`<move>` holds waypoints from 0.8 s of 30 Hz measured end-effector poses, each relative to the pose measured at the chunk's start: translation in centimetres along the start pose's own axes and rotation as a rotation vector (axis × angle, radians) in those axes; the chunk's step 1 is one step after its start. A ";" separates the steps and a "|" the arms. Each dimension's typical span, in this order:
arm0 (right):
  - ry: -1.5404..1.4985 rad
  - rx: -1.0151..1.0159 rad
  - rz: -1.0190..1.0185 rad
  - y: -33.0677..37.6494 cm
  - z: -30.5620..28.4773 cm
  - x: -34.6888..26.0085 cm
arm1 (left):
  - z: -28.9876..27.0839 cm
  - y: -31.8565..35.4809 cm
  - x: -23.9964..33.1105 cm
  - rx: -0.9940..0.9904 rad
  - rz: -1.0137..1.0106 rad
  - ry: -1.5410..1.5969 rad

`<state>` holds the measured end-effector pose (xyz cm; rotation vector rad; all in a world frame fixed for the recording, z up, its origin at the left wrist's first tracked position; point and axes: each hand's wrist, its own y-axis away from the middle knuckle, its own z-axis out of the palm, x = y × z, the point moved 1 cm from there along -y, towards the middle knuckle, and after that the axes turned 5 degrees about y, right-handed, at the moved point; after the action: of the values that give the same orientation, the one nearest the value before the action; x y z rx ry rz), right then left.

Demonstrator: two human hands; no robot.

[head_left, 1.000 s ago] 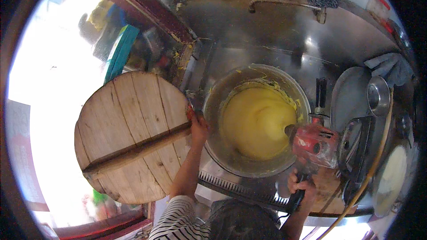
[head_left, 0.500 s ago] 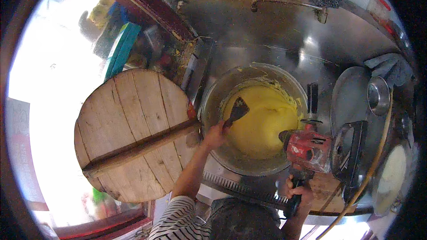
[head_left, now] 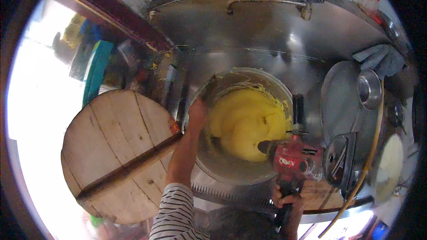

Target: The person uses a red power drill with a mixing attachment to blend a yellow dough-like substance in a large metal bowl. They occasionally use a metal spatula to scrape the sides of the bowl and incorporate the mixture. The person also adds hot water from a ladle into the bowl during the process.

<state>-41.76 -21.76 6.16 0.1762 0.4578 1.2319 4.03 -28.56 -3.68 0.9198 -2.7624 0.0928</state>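
A big metal pot [head_left: 242, 178] holds thick yellow batter [head_left: 240, 120], with smears up its inner wall. My left hand [head_left: 197, 113] is closed at the pot's left rim around the handle of a spatula [head_left: 208, 86]. Its dark blade lies blurred against the upper left inner wall. My right hand [head_left: 287, 199] grips the black rear handle of a red power drill [head_left: 291, 160] at the pot's right side. The drill's dark nose points over the batter; whatever is fitted in it cannot be made out. A black side handle [head_left: 298, 109] sticks up from the drill.
A round wooden lid [head_left: 120, 151] with a crossbar is left of the pot. A faucet [head_left: 267, 1] is mounted on the metal back wall. On the right are a large metal lid [head_left: 340, 95], a small steel bowl [head_left: 369, 90], a grey cloth [head_left: 380, 60] and a yellow hose [head_left: 371, 160].
My left hand moved the spatula from over the batter up and left to the pot's rim. The view shifted slightly. My right hand keeps its grip on the drill.
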 end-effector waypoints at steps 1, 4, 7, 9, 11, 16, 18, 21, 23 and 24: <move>0.080 0.183 -0.132 0.5 1.5 0.0 | 0.6 -1.3 1.0 -0.026 -0.029 -0.029; -0.080 0.268 -0.103 0.3 -0.2 1.5 | 2.4 -4.8 2.8 -0.073 0.177 0.136; -0.046 0.413 -0.217 -0.7 2.1 0.6 | 3.0 -7.8 8.5 -0.101 0.433 0.069; -0.107 0.435 -0.279 -1.6 3.0 1.1 | 4.8 -8.8 10.4 -0.145 0.593 0.061; -0.187 0.431 -0.270 -2.1 2.5 0.9 | 7.1 -9.9 12.5 -0.247 0.720 -0.056; -0.110 0.339 -0.191 -3.5 1.4 -0.7 | 4.2 -7.3 21.8 -0.314 1.101 0.064; -0.114 0.283 -0.186 -4.0 1.2 -1.0 | 5.3 -6.3 23.2 -0.324 1.223 0.000; -0.023 0.358 -0.189 -3.9 1.7 -1.3 | 7.6 -4.9 23.7 -0.304 1.329 0.088; 0.018 0.419 -0.165 -3.7 1.7 -1.5 | 6.7 -4.7 23.4 -0.453 1.332 0.097; 0.013 0.426 -0.135 -3.7 1.3 -1.5 | 5.9 -4.5 23.2 -0.492 1.256 0.047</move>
<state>-38.38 -24.20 6.31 0.4922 0.7296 0.9919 -12.48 -46.50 -4.00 -0.9400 -2.6324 -0.3322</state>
